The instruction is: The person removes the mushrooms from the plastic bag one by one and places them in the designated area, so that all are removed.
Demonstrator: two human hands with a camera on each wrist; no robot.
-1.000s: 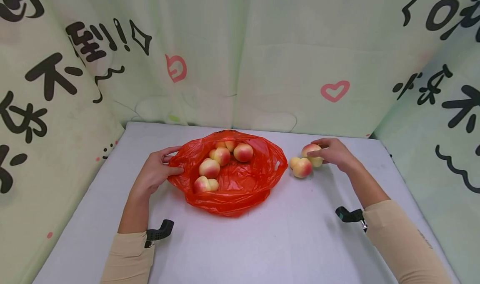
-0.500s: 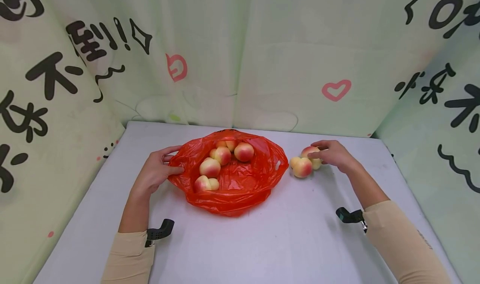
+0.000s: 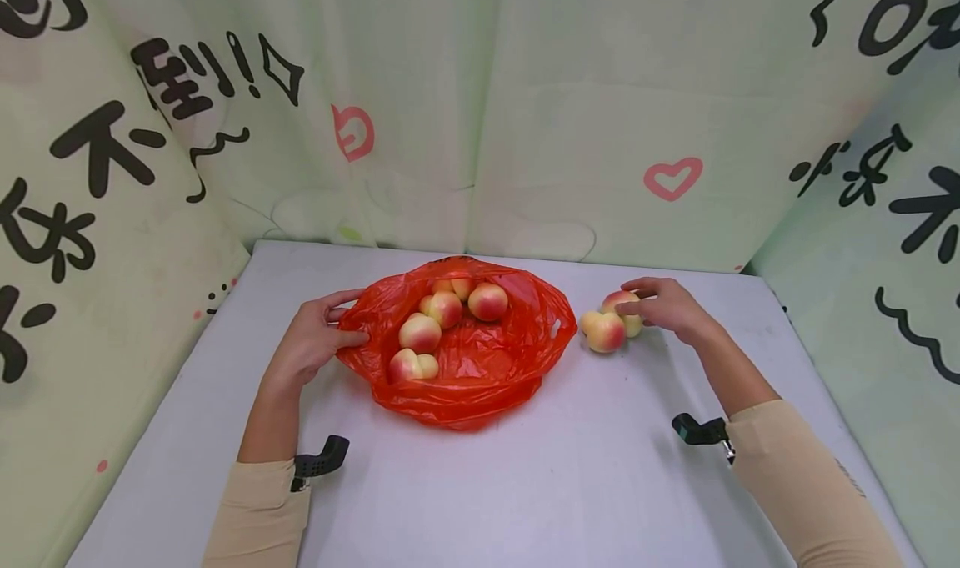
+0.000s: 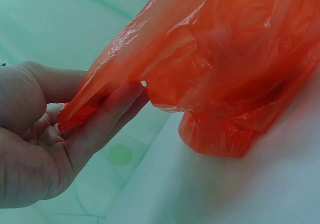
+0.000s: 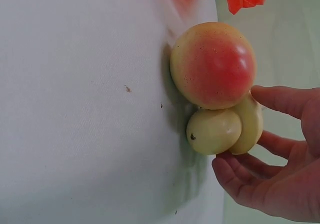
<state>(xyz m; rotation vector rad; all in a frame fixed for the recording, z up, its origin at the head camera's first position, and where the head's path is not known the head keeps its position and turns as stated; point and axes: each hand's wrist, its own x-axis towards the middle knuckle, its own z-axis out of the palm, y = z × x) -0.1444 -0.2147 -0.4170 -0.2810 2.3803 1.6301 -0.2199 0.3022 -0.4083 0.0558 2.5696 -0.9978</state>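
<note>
Head view: red bag (image 3: 465, 405) sits mid-table, mouth gaping toward the camera, with several red-and-yellow pieces of bagged fruit (image 3: 420, 334) inside, mostly left and rear; the front right of the bag floor is bare red plastic. Pieces overlap, so no firm count. Left hand (image 3: 303, 347) is at the bag's left rim, thumb in front, fingers behind. Loose fruit (image 3: 606, 334) is a small cluster on the white table (image 3: 480, 501), just right of the bag and outside it. Right hand (image 3: 667, 308) has its thumb and fingers on the rear piece (image 3: 621, 301) of that cluster, which looks right at table level. Left wrist view: left hand is clamped on the bag, a fold of plastic between thumb and fingers, that edge up off the table. Right wrist view: right thumb and fingertips bear on opposite sides of the yellow part of the cluster, so I read it as clamped on the rear piece; the big red fruit (image 5: 214, 66) beside it is not gripped, as far as I can see. Status, my judgement: partway. Most fruit is in the bag, the small cluster isn't. If this is bagging, only that cluster is left; stills don't settle in versus out.
</note>
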